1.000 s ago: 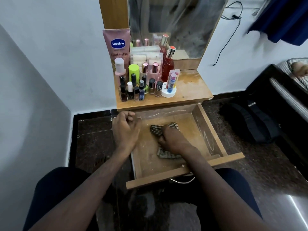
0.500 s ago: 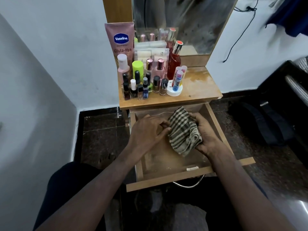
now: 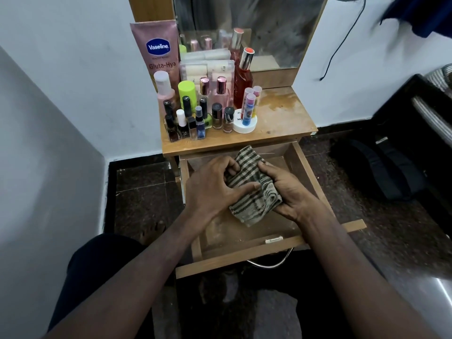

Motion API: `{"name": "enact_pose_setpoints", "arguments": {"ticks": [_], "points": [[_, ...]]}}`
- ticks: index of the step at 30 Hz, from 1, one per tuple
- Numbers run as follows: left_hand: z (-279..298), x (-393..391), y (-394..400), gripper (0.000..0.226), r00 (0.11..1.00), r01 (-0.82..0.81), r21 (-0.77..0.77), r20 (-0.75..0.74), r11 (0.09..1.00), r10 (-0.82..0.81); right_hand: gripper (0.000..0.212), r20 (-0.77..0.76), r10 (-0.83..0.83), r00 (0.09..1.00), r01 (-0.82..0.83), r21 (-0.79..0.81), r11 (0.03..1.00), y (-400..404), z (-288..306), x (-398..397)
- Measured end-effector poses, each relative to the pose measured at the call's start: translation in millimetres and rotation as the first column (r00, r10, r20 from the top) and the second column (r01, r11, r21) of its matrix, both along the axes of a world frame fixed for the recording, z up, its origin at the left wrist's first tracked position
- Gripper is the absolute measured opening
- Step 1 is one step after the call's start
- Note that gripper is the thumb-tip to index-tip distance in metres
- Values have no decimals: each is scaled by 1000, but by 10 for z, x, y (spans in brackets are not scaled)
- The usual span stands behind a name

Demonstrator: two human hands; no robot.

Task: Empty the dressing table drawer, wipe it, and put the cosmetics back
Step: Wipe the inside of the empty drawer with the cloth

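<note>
The wooden drawer (image 3: 264, 255) is pulled out and holds no cosmetics; its dusty bottom shows. Above it both hands hold a green-and-cream striped cloth (image 3: 254, 201). My left hand (image 3: 210, 189) grips the cloth's left side, thumb across the front and fingers curled into its top. My right hand (image 3: 286, 189) holds its bunched right side from underneath. The cosmetics stand on the table top (image 3: 281, 118): several nail polish bottles (image 3: 193, 123), a pink Vaseline tube (image 3: 156, 50), a red perfume bottle (image 3: 243, 79) and lip balms in a white holder (image 3: 245, 123).
A mirror (image 3: 249, 28) rises behind the table top. White walls close in on the left. A black bag (image 3: 376, 170) lies on the dark floor at right, beside dark furniture (image 3: 420, 113). My knees sit under the drawer front.
The cloth has come up off the drawer bottom. My left hand has left the drawer's side and taken hold of the cloth, so both hands now hold it above the drawer.
</note>
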State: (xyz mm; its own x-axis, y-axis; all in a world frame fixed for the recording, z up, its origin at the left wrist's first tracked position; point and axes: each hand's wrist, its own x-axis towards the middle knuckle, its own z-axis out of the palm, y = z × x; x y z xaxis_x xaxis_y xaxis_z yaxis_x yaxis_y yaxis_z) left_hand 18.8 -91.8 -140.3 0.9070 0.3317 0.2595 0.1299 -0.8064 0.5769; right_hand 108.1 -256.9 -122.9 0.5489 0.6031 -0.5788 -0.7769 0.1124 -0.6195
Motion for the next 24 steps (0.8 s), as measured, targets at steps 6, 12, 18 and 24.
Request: {"name": "enact_pose_setpoints", "arguments": {"ticks": [6,12,18,24], "points": [[60,-79,291,18,996,-58,77,75,995,53,26,163,-92,982,108,-93,990,-120,120,84],[-49,-175,624,27,990,69,112,116,991,-82,28,752,165,638,363,-482,797,-319,172,152],[-103,-154,565,20,990,38,-25,134,999,-35,43,503,831,236,243,-859,451,5,195,-155],[-138,-281,615,22,971,40,-111,239,993,-12,41,420,899,122,190,-899,394,68,40,-109]]}}
